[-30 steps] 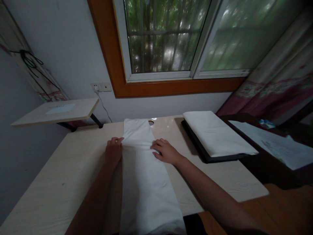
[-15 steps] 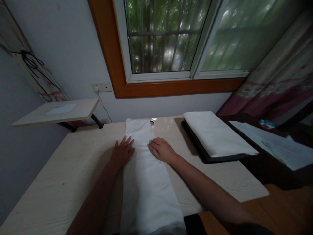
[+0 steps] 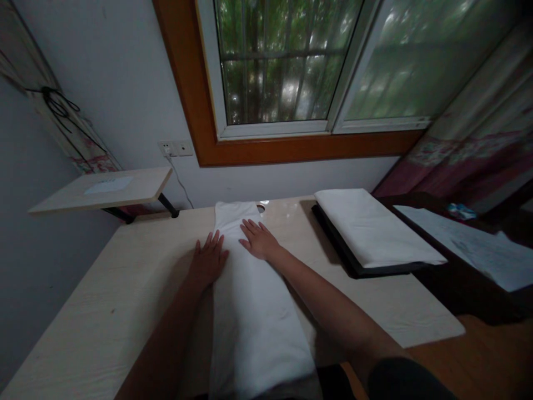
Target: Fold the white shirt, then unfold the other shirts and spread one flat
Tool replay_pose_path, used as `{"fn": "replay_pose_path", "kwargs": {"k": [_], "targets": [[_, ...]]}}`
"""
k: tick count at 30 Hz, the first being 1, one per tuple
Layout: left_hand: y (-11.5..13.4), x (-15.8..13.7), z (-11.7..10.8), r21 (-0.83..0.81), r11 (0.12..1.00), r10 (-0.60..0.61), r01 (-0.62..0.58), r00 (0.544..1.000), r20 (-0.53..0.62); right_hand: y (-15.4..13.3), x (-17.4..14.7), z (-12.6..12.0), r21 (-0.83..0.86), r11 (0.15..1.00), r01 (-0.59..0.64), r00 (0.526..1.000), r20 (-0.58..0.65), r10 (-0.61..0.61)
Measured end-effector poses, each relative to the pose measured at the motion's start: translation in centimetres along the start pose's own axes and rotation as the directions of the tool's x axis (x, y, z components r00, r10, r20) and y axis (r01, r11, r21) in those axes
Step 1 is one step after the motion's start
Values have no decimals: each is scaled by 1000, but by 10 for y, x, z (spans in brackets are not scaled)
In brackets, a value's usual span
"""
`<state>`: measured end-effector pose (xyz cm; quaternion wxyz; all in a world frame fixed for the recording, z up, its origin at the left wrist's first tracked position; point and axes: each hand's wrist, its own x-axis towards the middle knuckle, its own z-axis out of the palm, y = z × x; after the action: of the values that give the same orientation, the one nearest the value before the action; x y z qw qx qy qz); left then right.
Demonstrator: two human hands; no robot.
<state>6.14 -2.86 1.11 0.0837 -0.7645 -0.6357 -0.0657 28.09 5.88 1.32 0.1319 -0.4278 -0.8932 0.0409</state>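
Note:
A long white cloth (image 3: pixel 258 322), folded into a narrow strip, runs from the far side of the table toward me. Its near end drops out of sight at the bottom of the view. My left hand (image 3: pixel 208 261) lies with fingers spread at the cloth's left edge, partly on the table. On the cloth's right part, a bit farther off, my right hand (image 3: pixel 259 239) rests flat with its fingers apart. Small wrinkles show in the cloth between and beyond the hands. Neither hand grips anything.
The pale wooden table (image 3: pixel 104 311) carries a folded white cloth (image 3: pixel 370 228) on a black flat item (image 3: pixel 353 266) at right. A raised shelf (image 3: pixel 145 189) stands back left. A dark surface at right holds a pale sheet (image 3: pixel 466 239). Behind are a wall socket (image 3: pixel 175 148) and window.
My right hand has moved from the cloth's right edge leftward and slightly away, flattening onto the cloth with its fingers spreading. My left hand stays at the left edge, almost unmoved.

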Motion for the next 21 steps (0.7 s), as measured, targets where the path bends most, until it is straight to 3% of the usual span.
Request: {"fn": "replay_pose_path", "kwargs": {"k": [6,10,14,18,21], "targets": [[-5,-2,-3,-19,1000,-11,12,999,43,44,-6,-23,-27,981,-194,976,98,196],[-7,-2,-2,-29,999,-23,24,999,30,52,-13,-35,-21,965,-262,962,74,263],[-5,-2,-2,-33,999,-23,23,1000,19,20,-22,-33,10,982,-191,979,-77,191],[-3,-2,-4,-28,999,-20,21,1000,18,-29,-37,-18,61,998,-2,993,-121,9],[-3,-2,-4,-11,1000,-22,22,1000,22,-51,-50,-5,78,995,67,992,-113,-58]]}}
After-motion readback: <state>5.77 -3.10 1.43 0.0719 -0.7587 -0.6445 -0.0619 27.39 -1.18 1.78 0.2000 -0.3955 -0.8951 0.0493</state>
